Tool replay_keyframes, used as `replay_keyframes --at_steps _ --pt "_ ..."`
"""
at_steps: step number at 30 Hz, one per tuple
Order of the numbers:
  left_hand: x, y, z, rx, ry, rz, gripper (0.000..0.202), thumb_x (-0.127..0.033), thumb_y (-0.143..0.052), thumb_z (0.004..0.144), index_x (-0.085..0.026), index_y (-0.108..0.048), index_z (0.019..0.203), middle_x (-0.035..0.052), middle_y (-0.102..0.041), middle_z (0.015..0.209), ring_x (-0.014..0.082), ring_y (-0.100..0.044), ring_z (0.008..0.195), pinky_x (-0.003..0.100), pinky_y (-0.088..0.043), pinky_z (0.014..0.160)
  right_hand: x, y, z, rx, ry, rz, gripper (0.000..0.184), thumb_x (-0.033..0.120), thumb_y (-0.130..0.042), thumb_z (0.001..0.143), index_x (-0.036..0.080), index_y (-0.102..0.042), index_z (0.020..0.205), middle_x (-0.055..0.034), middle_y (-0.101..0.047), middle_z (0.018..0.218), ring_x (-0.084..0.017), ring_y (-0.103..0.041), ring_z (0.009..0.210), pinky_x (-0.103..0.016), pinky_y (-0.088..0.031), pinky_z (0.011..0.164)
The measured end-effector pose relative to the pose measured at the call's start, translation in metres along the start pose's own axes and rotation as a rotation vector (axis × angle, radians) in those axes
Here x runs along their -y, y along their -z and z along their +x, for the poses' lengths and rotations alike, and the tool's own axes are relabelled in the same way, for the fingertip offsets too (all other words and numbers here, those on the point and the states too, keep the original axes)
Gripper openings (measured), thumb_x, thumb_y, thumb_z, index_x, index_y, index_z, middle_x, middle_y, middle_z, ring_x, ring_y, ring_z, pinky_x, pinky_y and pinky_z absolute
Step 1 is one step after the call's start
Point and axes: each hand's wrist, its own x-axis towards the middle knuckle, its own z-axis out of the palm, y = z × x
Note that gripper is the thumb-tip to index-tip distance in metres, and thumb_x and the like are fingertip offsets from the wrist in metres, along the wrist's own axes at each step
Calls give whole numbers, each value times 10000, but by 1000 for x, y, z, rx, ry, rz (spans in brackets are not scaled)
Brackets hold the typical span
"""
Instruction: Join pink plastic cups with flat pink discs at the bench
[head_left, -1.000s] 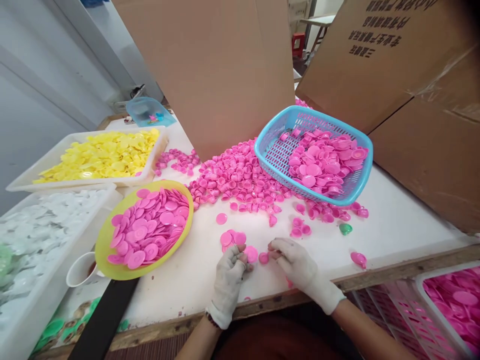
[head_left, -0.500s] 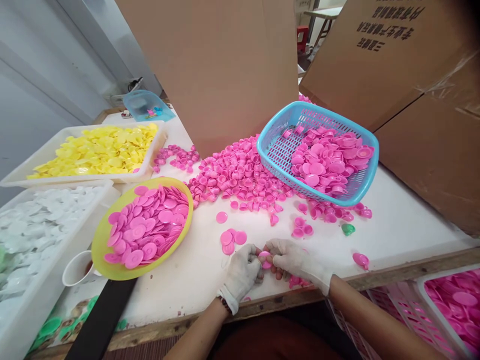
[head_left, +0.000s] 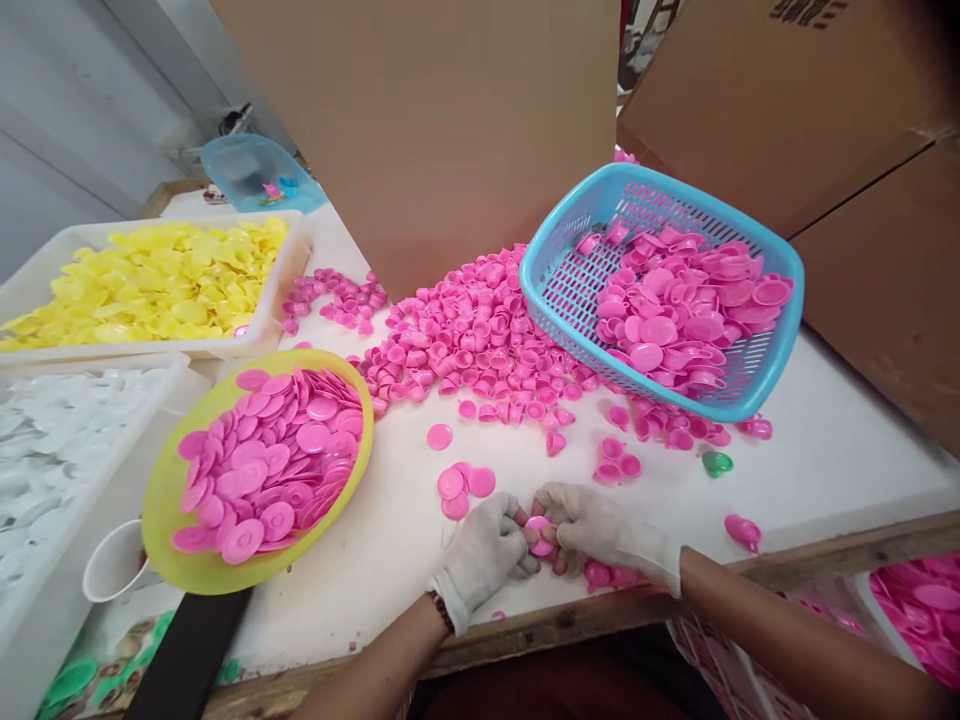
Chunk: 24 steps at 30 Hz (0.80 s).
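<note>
My left hand (head_left: 487,550), in a white glove with bare fingertips, pinches the left edge of a round pink toy saucer (head_left: 538,537). Its other edge sits between the fingers of my right hand (head_left: 604,525), gloved the same way. Whether a cup is joined underneath is hidden by my fingers. A few pink toy cups (head_left: 600,575) lie partly under my right hand, by the table's front edge. Just beyond my left hand is a small group of pink saucers (head_left: 451,484), with a single one further back.
A yellow bowl (head_left: 357,480) of pink saucers stands left, near a white cup (head_left: 112,565) and trays of yellow pieces (head_left: 150,280) and white pieces (head_left: 67,440). Behind, a heap of pink cups (head_left: 480,345) meets a blue basket (head_left: 559,335). Cardboard boxes (head_left: 450,120) rise at the back.
My view has shifted slightly, so the bowl and basket appear further apart. Both hands still grip the pink saucer, which now shows more of its round face.
</note>
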Motion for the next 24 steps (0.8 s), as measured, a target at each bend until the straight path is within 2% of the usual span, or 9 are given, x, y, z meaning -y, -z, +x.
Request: replay_keyframes --at_steps 4,8,10,13,17,21,24 --pt "3 0 4 -17 -48 86 99 -266 -576 723 -218 -498 761 -5 -620 515 168 -611 464 228 -423 429 3 0 2 -63 -9 -90 167 131 -541 732 204 -471 864 74 -562 517 -77 -527 388 -154 -407 365" --pt "1 2 2 -10 -56 75 109 -275 -575 717 -221 -491 761 -12 -607 524 163 -600 459 234 -425 434 2 7 4 69 11 -59 154 197 -565 755 203 -460 866 42 -623 601 -87 -589 453 -159 -445 406" --pt "0 2 0 -3 -81 56 109 -251 -572 709 -222 -491 775 -22 -599 540 161 -606 484 236 -434 456 1 9 5 87 8 -23 116 194 -524 773 205 -455 867 43 -624 610 -92 -612 474 -164 -460 424" --pt "-1 -2 -4 -31 -121 84 130 -193 -573 673 -222 -489 769 -39 -576 559 146 -594 485 219 -410 456 -1 5 8 2 26 -76 65 163 -455 794 204 -460 844 54 -591 554 -86 -593 438 -157 -445 415" --pt "1 -6 -5 -103 -156 185 90 -188 -558 688 -214 -485 732 -66 -502 512 99 -490 405 199 -322 430 -5 -5 12 -85 73 -172 90 118 -429 782 202 -455 799 71 -539 470 -75 -536 377 -145 -405 394" --pt "-1 5 -13 -165 -369 411 113 -215 -605 710 -199 -553 809 -59 -481 511 108 -432 462 226 -298 491 -4 -10 6 -127 158 -187 81 122 -427 783 196 -456 768 64 -523 462 -86 -520 364 -159 -386 379" --pt "-11 23 -23 -320 -577 649 139 -246 -583 771 -200 -584 902 13 -583 712 156 -512 636 265 -366 609 7 -2 -15 -217 304 -137 72 145 -395 808 202 -439 810 24 -585 604 -106 -603 516 -195 -468 492"
